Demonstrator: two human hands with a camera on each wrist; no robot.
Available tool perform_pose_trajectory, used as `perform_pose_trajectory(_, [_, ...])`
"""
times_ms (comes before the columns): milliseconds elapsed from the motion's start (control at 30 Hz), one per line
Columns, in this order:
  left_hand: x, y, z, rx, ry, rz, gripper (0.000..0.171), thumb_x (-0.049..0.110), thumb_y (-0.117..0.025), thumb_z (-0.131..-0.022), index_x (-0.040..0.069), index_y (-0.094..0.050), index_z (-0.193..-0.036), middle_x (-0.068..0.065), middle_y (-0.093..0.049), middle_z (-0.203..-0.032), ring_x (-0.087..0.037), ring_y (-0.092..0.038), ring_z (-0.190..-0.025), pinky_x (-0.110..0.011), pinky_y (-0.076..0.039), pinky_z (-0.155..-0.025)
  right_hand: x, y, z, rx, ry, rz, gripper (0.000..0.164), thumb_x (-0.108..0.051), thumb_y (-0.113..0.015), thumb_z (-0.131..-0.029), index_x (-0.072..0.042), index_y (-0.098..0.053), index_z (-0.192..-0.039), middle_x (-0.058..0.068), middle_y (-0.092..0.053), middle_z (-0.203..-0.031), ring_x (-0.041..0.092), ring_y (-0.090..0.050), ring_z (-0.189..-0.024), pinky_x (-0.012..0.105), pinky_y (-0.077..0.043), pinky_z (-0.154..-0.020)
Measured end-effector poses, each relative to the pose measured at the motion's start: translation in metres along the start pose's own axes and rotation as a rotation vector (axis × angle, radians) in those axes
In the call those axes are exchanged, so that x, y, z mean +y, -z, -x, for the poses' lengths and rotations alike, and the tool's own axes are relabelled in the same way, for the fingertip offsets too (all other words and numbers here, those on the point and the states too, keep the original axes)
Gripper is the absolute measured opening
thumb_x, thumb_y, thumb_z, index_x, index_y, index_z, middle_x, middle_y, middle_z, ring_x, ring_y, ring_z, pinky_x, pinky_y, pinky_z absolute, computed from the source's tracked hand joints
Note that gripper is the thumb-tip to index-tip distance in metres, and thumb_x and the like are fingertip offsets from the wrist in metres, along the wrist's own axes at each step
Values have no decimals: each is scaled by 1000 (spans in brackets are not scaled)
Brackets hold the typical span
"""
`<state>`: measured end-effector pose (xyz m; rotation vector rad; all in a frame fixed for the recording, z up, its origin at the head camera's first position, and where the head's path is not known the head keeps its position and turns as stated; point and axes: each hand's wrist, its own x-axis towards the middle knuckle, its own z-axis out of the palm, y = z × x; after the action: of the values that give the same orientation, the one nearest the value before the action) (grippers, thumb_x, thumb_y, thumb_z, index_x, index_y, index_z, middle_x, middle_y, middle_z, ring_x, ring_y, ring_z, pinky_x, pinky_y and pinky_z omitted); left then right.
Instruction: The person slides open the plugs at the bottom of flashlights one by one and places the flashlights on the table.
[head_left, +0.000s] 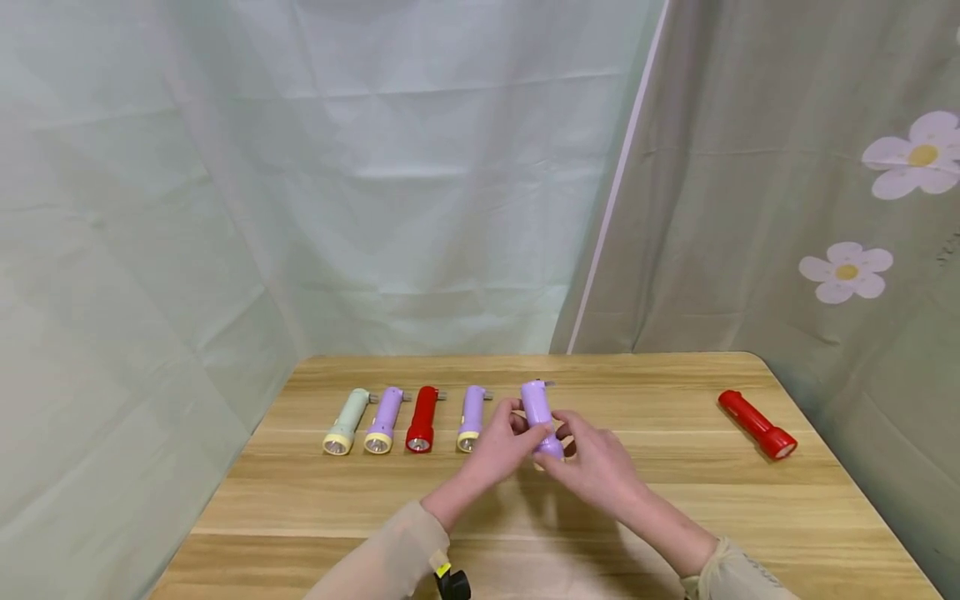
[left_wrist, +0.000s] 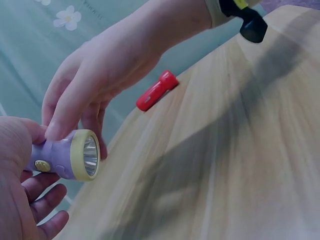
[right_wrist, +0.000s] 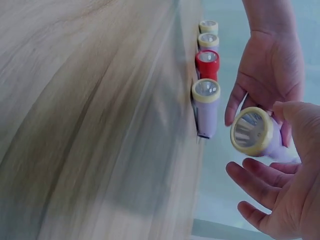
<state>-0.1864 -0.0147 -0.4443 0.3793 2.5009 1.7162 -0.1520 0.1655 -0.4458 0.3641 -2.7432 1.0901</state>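
Note:
A purple flashlight (head_left: 536,403) with a pale yellow head ring is held above the table between both hands. Its lens end points toward the person, and metal prongs stick out at its far end. My left hand (head_left: 497,443) pinches the body from the left, thumb on top. From the right, my right hand (head_left: 597,469) grips it near the head with thumb and fingers. In the left wrist view a yellow switch shows on the flashlight's side (left_wrist: 52,159). The right wrist view shows its reflector and yellow rim (right_wrist: 267,134), the right hand's lower fingers spread away.
Left on the wooden table (head_left: 315,517) lie a pale green flashlight (head_left: 349,421), a purple one (head_left: 386,419), a red one (head_left: 423,419) and another purple one (head_left: 472,415), side by side with prongs out. Another red flashlight (head_left: 756,424) lies far right. Curtains (head_left: 450,208) hang behind.

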Motion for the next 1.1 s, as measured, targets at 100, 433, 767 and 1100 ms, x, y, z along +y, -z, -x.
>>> perform_pose_trajectory(100, [0, 4, -6, 5, 14, -40, 52, 35, -75, -91, 1, -51, -123, -6, -61, -88, -17, -57, -74, -30, -48, -65, 2, 7, 2, 8, 7, 23, 67, -48, -80, -86, -11, -59, -138, -5, -70, -104, 14, -68, -85, 36, -52, -72])
perform_pose_trajectory(433, [1, 22, -29, -7, 79, -226, 57, 46, -72, -92, 5, -56, -129, -3, -66, -94, -18, -62, -78, -35, -50, -69, 18, 25, 9, 48, 141, 197, 71, -41, -82, -85, -6, -57, -141, 3, -72, -112, 22, -70, -97, 56, -41, -101])
perform_pose_trajectory(767, [-1, 31, -50, -30, 97, -363, 57, 43, -70, -92, 3, -59, -130, -2, -68, -94, -17, -65, -76, -34, -52, -66, 33, 43, 19, 62, 196, 337, 74, -51, -77, -88, -5, -57, -142, 6, -70, -123, 28, -64, -114, 59, -36, -108])
perform_pose_trajectory(1100, [-7, 25, -62, -63, 131, -421, 48, 41, -71, -91, 6, -64, -122, 0, -69, -97, -17, -63, -82, -36, -51, -76, 42, 50, 27, 61, 240, 386, 66, -45, -78, -89, -5, -60, -139, 8, -68, -128, 30, -62, -120, 57, -30, -113])
